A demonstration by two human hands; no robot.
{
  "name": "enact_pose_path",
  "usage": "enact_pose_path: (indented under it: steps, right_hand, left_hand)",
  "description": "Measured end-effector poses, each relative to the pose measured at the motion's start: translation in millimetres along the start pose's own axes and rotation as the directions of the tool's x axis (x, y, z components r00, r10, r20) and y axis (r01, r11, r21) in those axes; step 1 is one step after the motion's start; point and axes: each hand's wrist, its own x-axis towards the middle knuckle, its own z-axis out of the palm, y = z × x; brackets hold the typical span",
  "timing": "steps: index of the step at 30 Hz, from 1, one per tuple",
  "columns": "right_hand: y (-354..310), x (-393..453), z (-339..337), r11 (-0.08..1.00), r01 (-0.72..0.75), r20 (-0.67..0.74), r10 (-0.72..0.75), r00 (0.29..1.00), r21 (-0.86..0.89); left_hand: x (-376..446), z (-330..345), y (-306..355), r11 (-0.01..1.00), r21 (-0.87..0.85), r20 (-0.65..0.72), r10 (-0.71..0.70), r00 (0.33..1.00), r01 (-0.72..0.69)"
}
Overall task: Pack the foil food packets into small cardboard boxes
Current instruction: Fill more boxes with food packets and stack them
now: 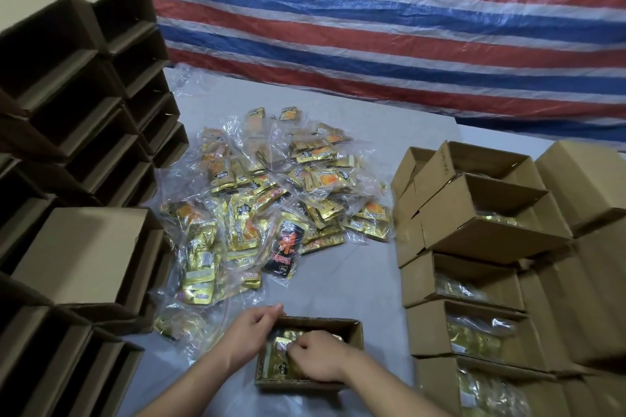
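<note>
A small open cardboard box [355,332] sits on the grey surface near me, with gold foil packets [281,359] inside it. My left hand [252,332] grips the box's far-left corner, fingers curled over the rim. Inside the box, my right hand [318,360] presses down on the packets with its fingers bent; whether it pinches one I cannot tell. A loose heap of gold foil packets in clear wrap [271,200] lies beyond the box, with one black packet [283,249] among them.
Empty open boxes are stacked high on the left [84,112]. Filled open boxes [474,281] stand stacked on the right. A red, white and blue striped tarp [372,27] hangs behind. Bare grey surface lies between the heap and the right stack.
</note>
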Motion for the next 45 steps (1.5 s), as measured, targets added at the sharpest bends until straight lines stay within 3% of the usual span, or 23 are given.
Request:
enact_pose_path:
  steps: [3, 8, 11, 13, 16, 17, 21, 24, 27, 35, 40, 45]
  right_hand:
    - [-2, 1, 0, 0.999, -0.039, 0.056, 0.038, 0.998, 0.028]
    - [-5, -6, 1, 0.999, -0.034, 0.027, 0.033, 0.999, 0.022]
    - [1, -20, -2, 0.996, 0.040, -0.169, -0.054, 0.984, -0.085]
    - [9, -34, -6, 0.974, 0.031, -0.402, -0.121, 0.908, -0.223]
    - [26, -50, -4, 0.930, 0.035, -0.694, -0.297, 0.656, -0.365]
    - [29, -53, -2, 0.939, 0.024, -0.735, -0.285, 0.616, -0.344]
    - [45, -54, 5, 0.987, -0.160, -0.695, 0.120, 0.709, 0.007]
    - [47, -51, 11, 0.962, -0.182, -0.606, 0.270, 0.749, 0.204]
    - [46, -49, 10, 0.956, -0.198, -0.564, 0.289, 0.774, 0.218]
    - [44, -87, -39, 0.974, -0.139, -0.607, 0.219, 0.764, 0.176]
    - [47, -141, -103, 0.985, -0.076, -0.739, 0.167, 0.652, 0.156]
    - [73, -195, -154, 0.970, -0.083, -0.796, 0.233, 0.559, 0.227]
  left_hand:
    - [-2, 2, 3, 1.000, -0.007, -0.028, -0.007, 1.000, 0.007]
    - [-4, 4, 11, 1.000, 0.005, -0.056, -0.021, 0.998, 0.021]
    - [-8, 4, 10, 1.000, 0.018, -0.036, -0.015, 0.999, 0.016]
    - [-12, 5, 9, 1.000, -0.022, -0.059, -0.022, 0.998, 0.021]
    - [-14, 7, 4, 0.999, -0.038, -0.103, -0.037, 0.994, 0.033]
    - [-16, 8, 1, 0.998, -0.037, -0.100, -0.047, 0.994, 0.044]
    - [-28, 8, -5, 0.985, -0.073, -0.087, -0.161, 0.983, 0.155]
    - [-33, 16, -7, 0.978, -0.012, -0.092, -0.208, 0.974, 0.208]
    - [-38, 29, 2, 0.966, 0.164, -0.165, -0.171, 0.971, 0.198]
    - [-50, 32, 69, 0.973, 0.223, -0.277, 0.008, 0.961, 0.057]
    - [-47, 33, 146, 0.981, 0.173, -0.251, 0.134, 0.959, -0.092]
    - [-40, 56, 218, 0.968, 0.167, -0.158, 0.213, 0.964, -0.187]
